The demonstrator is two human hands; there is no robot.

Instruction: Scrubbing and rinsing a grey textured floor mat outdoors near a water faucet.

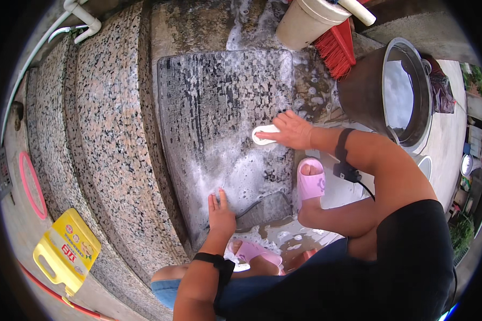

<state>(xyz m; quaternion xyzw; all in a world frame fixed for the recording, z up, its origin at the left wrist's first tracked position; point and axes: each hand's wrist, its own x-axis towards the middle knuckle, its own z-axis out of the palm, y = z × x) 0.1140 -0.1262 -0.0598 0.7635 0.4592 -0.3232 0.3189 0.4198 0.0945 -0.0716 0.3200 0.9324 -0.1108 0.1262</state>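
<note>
A dark, patterned floor mat (198, 101) lies on the wet ground beside stone steps, with white suds (231, 170) spread over its nearer half. My right hand (294, 130) is closed round a white scrub brush (261, 140), pressed to the mat near its right edge. The brush's bristles are hidden beneath it. With fingers stretched out, my left hand (221, 213) rests on the sudsy near part of the mat. Close to it, a near piece of the mat (265, 208) looks folded over, showing a plain grey surface.
Speckled granite steps (110, 107) rise on the left, with a yellow detergent jug (68, 249) lying there. A large dark bucket of water (367, 80) stands at the right. Behind are a beige pail (308, 24) and a red broom (337, 51). My pink slippers (310, 184) are near the mat.
</note>
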